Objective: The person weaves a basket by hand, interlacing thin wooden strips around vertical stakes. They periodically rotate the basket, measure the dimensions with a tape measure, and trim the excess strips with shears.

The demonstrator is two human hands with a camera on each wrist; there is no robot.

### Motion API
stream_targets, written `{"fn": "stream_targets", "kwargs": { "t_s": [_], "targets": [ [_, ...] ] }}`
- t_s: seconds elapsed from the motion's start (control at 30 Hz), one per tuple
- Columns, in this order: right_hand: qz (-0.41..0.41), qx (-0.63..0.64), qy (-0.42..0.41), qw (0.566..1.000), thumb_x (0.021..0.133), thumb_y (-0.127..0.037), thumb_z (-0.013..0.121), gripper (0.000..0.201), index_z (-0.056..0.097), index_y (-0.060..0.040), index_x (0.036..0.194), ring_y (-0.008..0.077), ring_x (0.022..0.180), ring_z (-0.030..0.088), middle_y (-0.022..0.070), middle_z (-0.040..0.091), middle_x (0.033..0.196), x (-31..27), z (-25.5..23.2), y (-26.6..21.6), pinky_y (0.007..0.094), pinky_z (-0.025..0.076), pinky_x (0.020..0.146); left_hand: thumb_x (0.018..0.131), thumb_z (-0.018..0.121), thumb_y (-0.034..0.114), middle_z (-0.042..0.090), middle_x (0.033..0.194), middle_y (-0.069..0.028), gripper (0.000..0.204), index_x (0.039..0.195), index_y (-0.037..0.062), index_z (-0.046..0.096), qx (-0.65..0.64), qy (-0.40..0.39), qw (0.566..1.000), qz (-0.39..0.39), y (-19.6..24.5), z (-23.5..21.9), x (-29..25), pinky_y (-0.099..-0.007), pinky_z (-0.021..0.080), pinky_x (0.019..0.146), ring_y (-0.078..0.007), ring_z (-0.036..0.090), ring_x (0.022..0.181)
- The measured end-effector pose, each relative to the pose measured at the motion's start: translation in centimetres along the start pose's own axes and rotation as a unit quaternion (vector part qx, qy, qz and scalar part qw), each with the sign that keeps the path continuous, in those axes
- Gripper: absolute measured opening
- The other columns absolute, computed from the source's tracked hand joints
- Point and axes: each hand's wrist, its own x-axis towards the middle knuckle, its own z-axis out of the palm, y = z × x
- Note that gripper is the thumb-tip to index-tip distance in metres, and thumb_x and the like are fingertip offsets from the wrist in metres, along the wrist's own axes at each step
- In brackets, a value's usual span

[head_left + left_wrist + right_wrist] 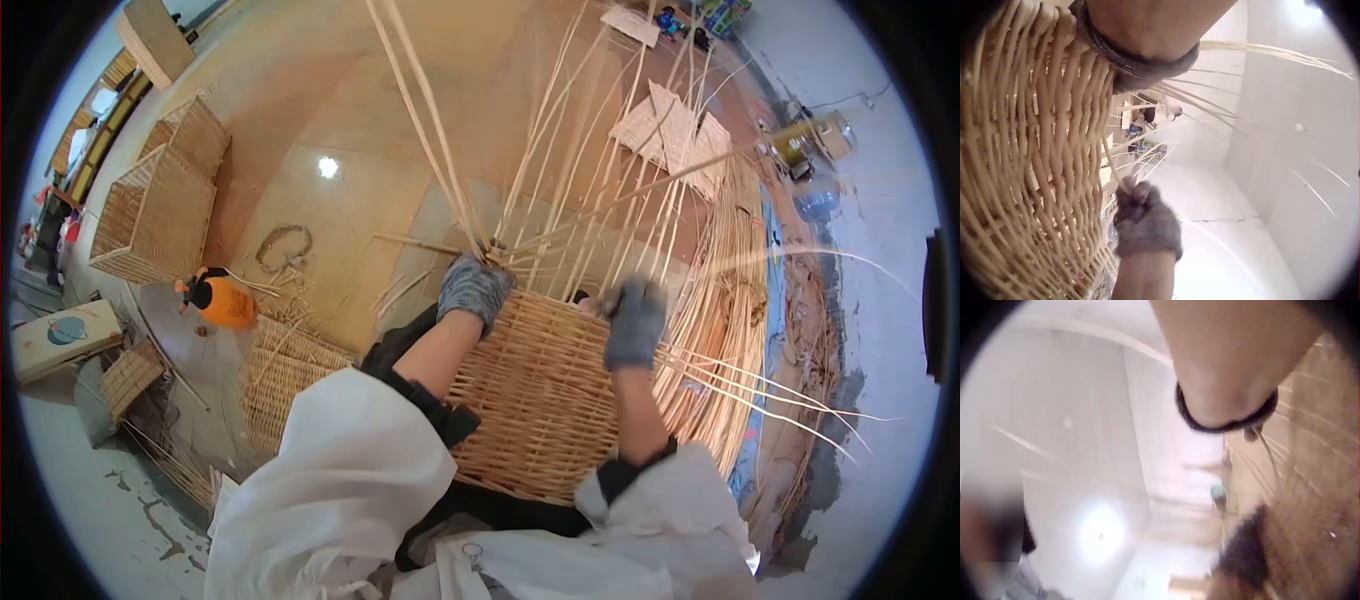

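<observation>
A woven wicker panel (pixel 540 400) lies across the person's lap, long pale rods (pixel 570 180) rising from its far edge. The left hand (pixel 475 295), in a grey knitted glove, grips the rods at the panel's far left corner. Past the far right part of that edge, the right hand (pixel 636 320), in a matching glove and blurred, is raised. In the left wrist view, the right hand (pixel 1147 219) pinches a thin wicker rod (pixel 1112 159) that bends off the weave's edge (pixel 1094 187). The right wrist view is blurred and hides the right fingers behind the forearm.
A thick bundle of loose rods (pixel 735 300) lies at the right beside the wall. At left are an orange spray bottle (pixel 230 302), another woven piece (pixel 280 375) and wicker baskets (pixel 165 205). Pale woven sheets (pixel 675 135) lie on the floor ahead.
</observation>
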Motion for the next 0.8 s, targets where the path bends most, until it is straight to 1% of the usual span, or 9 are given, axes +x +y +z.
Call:
{"fn": "stream_targets", "kwargs": {
  "t_s": [0.13,0.2,0.3,0.43,0.5,0.67,0.7,0.73,0.8],
  "targets": [
    [0.162,0.102,0.076,0.978,0.085,-0.012,0.058,0.015,0.055,-0.0029,0.098,0.0228,0.073,0.063,0.0125,0.063,0.086,-4.1,-2.8,-2.1,0.0301,0.053,0.059,0.073,0.067,0.026,0.061,0.093,-0.0173,0.037,0.102,0.0034,0.061,-0.022,0.15,0.975,0.162,-0.1,0.1,-4.3,-0.0384,0.047,0.079,-0.0329,0.059,0.088],
    [0.151,0.106,0.118,0.976,0.084,-0.005,0.058,0.02,0.054,-0.002,0.104,0.0259,0.081,0.064,0.0142,0.063,0.093,-3.8,-3.2,-2.7,0.0304,0.055,0.06,0.073,0.069,0.028,0.057,0.104,-0.0159,0.045,0.11,0.0046,0.057,-0.072,0.373,0.837,0.395,-1.0,-1.0,-10.7,-0.0377,0.045,0.083,-0.0329,0.054,0.099],
    [0.155,0.065,0.123,0.978,0.083,-0.003,0.058,0.017,0.054,-0.0037,0.099,0.0255,0.079,0.063,0.0132,0.062,0.093,-3.9,-5.1,-1.9,0.0301,0.055,0.057,0.075,0.065,0.043,0.052,0.115,-0.0157,0.059,0.122,0.0095,0.049,0.04,0.134,0.774,0.617,-2.4,0.2,-15.2,-0.0456,0.034,0.095,-0.0328,0.045,0.113],
    [0.104,-0.123,-0.07,0.985,0.078,0.001,0.06,0.019,0.053,-0.0046,0.094,0.0246,0.08,0.061,0.0135,0.06,0.097,1.5,-6.6,-2.5,0.0334,0.054,0.066,0.078,0.05,0.061,0.046,0.126,-0.0151,0.072,0.136,0.0201,0.036,0.412,0.01,0.807,0.424,1.5,3.6,-10.2,-0.0517,0.016,0.104,-0.0305,0.037,0.122],
    [-0.156,-0.519,-0.14,0.828,0.078,-0.002,0.057,0.017,0.051,-0.0021,0.094,0.0248,0.087,0.06,0.0129,0.059,0.093,5.7,-3.5,-3.4,0.0323,0.05,0.077,0.078,0.045,0.066,0.045,0.128,-0.0153,0.075,0.138,0.0245,0.032,0.455,-0.035,0.814,0.36,2.7,4.2,-10.6,-0.0544,0.008,0.105,-0.0307,0.036,0.124],
    [-0.294,-0.541,-0.076,0.785,0.079,-0.014,0.057,0.022,0.057,0.0013,0.095,0.0332,0.073,0.06,0.0194,0.061,0.079,8.9,-3.3,-2.6,0.0387,0.049,0.066,0.077,0.052,0.06,0.047,0.123,-0.0165,0.07,0.133,0.0211,0.04,0.431,0.018,0.834,0.343,2.3,5.1,-10.1,-0.0534,0.012,0.105,-0.0324,0.037,0.121],
    [-0.135,-0.308,-0.005,0.942,0.082,-0.014,0.054,0.021,0.057,0.0013,0.096,0.0294,0.071,0.061,0.0172,0.061,0.077,6.7,-6.7,-2.6,0.0369,0.05,0.063,0.076,0.053,0.059,0.047,0.122,-0.0171,0.069,0.132,0.0201,0.04,0.43,0.021,0.835,0.342,2.0,5.2,-10.3,-0.054,0.013,0.104,-0.0331,0.038,0.12],
    [0.032,-0.045,0.069,0.996,0.085,-0.013,0.052,0.019,0.058,0.0014,0.096,0.0256,0.069,0.062,0.0149,0.061,0.074,3.4,-10.7,-3.0,0.035,0.05,0.059,0.076,0.053,0.059,0.047,0.122,-0.0165,0.067,0.13,0.0197,0.043,0.392,0.053,0.821,0.412,2.1,6.0,-10.3,-0.0536,0.015,0.103,-0.0328,0.038,0.12],
    [0.121,0.062,0.109,0.985,0.088,-0.01,0.047,0.016,0.058,0.0007,0.092,0.0176,0.067,0.062,0.0102,0.06,0.073,-0.4,-12.8,-3.5,0.0306,0.048,0.052,0.076,0.053,0.06,0.048,0.12,-0.0152,0.063,0.125,0.0188,0.05,0.304,0.118,0.778,0.538,2.7,7.9,-10.1,-0.0529,0.018,0.102,-0.032,0.037,0.121]
  ]
}}
